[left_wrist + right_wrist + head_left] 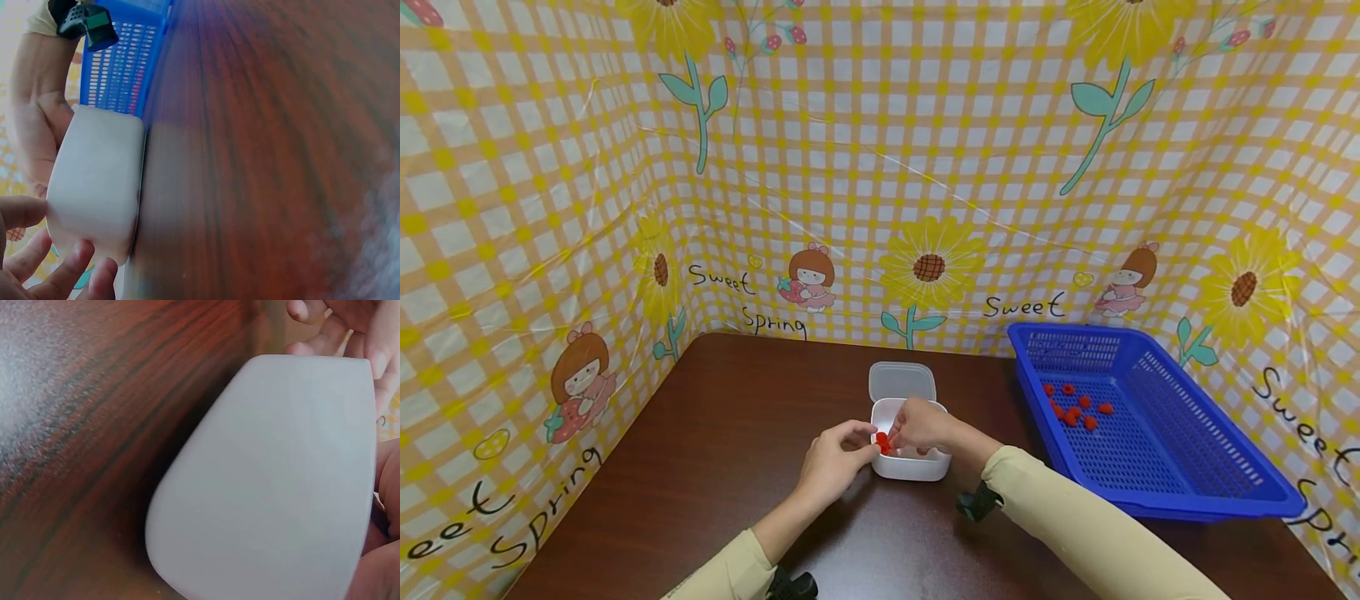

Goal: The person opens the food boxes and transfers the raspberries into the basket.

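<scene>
A white lidded box (910,469) stands on the table, its translucent lid (902,382) folded open at the back. My left hand (835,457) holds the box's left end, with thumb and fingertips at the rim. In the left wrist view several of its fingertips touch the box's outer side. My right hand (920,423) reaches down into the box with fingers curled, pinching at small red raspberries (883,443) by the left wall. Its fingertips are partly hidden there. Both wrist views show mostly the outside of the box wall, so the inside is hidden from them.
A blue perforated basket (1157,498) stands to the right, holding several loose red raspberries (1075,412) near its left side. Dark brown wooden table (752,400) lies around the box. Checked cloth with sunflowers (850,167) hangs at the back and both sides.
</scene>
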Demonstrator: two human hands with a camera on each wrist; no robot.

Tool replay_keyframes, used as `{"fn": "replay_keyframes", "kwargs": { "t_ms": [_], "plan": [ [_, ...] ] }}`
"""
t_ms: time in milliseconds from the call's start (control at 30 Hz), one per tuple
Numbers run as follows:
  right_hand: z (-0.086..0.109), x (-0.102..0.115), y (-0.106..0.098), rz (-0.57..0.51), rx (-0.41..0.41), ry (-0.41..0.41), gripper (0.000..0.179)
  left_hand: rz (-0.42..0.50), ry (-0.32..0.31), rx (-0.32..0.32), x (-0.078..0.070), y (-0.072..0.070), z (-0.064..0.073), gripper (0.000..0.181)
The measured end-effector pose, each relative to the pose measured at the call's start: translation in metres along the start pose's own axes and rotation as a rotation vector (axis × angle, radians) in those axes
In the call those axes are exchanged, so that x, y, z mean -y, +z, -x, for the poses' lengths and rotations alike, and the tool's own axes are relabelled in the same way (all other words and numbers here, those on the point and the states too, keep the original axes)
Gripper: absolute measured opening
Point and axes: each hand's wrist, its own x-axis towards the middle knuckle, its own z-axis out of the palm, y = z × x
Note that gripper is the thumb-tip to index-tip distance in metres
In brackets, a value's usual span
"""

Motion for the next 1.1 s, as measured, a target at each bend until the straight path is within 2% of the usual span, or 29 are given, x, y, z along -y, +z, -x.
{"fn": "replay_keyframes", "kwargs": {
  "t_ms": [367, 500, 1100],
  "plan": [
    [0.006, 0.007, -0.020, -0.001, -0.021, -0.002, 0.004, 0.002, 0.018, 0.005, 0.000, 0.000, -0.001, 0.026],
    [0.008, 0.006, -0.030, -0.035, -0.023, -0.013, 0.006, 0.008, 0.006, 0.007, 0.000, 0.000, -0.001, 0.026],
    [0.029, 0.004, -0.091, -0.170, -0.053, -0.026, 0.021, 0.010, 0.001, 0.010, -0.002, -0.001, 0.002, 0.025]
  ]
}}
